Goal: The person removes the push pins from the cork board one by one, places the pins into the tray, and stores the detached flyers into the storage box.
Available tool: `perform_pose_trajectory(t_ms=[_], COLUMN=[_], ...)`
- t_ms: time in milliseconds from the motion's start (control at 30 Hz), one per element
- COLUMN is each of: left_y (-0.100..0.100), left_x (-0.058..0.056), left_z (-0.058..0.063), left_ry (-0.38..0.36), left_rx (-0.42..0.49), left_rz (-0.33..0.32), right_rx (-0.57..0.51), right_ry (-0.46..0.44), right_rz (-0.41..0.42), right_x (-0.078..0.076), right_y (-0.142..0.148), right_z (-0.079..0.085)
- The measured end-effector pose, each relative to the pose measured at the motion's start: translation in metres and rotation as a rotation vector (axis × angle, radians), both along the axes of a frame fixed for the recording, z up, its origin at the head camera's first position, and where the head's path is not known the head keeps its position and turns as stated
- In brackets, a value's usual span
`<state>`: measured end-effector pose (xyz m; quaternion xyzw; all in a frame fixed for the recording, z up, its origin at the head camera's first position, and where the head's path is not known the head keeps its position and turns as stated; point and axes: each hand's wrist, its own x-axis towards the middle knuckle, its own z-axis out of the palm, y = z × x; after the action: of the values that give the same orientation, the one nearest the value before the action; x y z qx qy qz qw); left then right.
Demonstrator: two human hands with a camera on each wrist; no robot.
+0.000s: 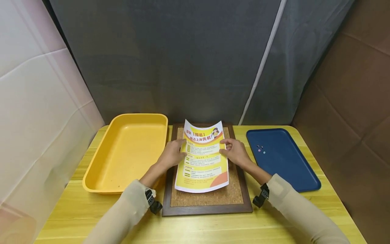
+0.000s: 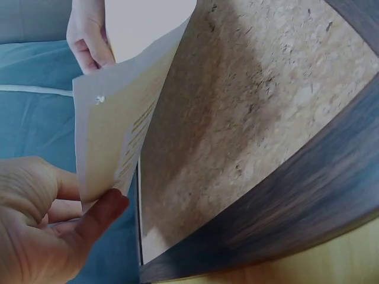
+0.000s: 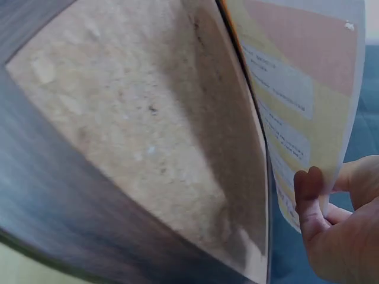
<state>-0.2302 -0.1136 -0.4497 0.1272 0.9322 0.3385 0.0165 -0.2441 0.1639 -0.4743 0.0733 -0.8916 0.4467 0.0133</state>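
Note:
A yellow and white printed poster [image 1: 202,162] is held above a cork board [image 1: 210,200] with a dark wooden frame. My left hand [image 1: 173,153] pinches the poster's left edge between thumb and fingers; in the left wrist view the thumb [image 2: 105,216] lies on its underside. At the opposite edge, my right hand [image 1: 235,151] pinches the paper in the same way, as the right wrist view shows with the thumb [image 3: 309,198]. The sheet curves and stands apart from the cork at its near end, casting a shadow there.
To the left stands a yellow tray [image 1: 128,156] with raised walls. A dark blue tray [image 1: 283,159] lies on the right, with several tiny pins or studs [image 1: 260,149] in it. All rest on a wooden table [image 1: 213,230], with a grey curtain [image 1: 170,61] behind.

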Motion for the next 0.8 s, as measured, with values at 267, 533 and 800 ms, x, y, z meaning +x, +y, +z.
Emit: perform_pose_trajectory(t_ms=[267,533,800], left_y=[-0.006,-0.021,-0.039], left_x=[-0.003,-0.002,-0.001], left_z=[0.013,0.028,0.04], left_ry=[-0.046,-0.038,-0.026], left_rx=[0.053,0.019,-0.014], left_rz=[0.017,0.025,0.03], right_rx=[-0.029,-0.072,-0.105], right_ry=[0.014,0.022,0.03], right_rz=[0.036,0.057,0.073], right_x=[-0.001,-0.003,-0.003], right_y=[-0.008,-0.024,-0.038], right_z=[0.017,0.029,0.036])
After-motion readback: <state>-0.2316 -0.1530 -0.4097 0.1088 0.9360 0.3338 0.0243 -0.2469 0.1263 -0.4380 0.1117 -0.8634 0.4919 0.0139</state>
